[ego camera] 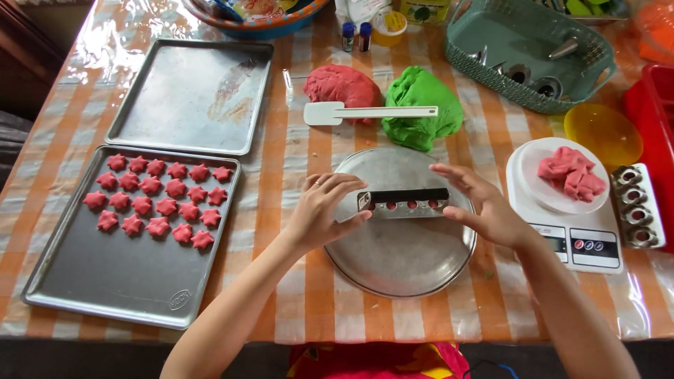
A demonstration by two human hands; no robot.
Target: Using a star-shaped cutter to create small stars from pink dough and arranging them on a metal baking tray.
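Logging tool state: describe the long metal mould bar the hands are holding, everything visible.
The mould bar is a long, narrow metal block, dark on top, shiny along the side facing the camera. That side shows a row of round holes filled with pink dough. It lies level, lengthwise left to right, over the round metal tray. The left hand grips its left end; the right hand holds its right end with fingertips. Whether it touches the tray cannot be told.
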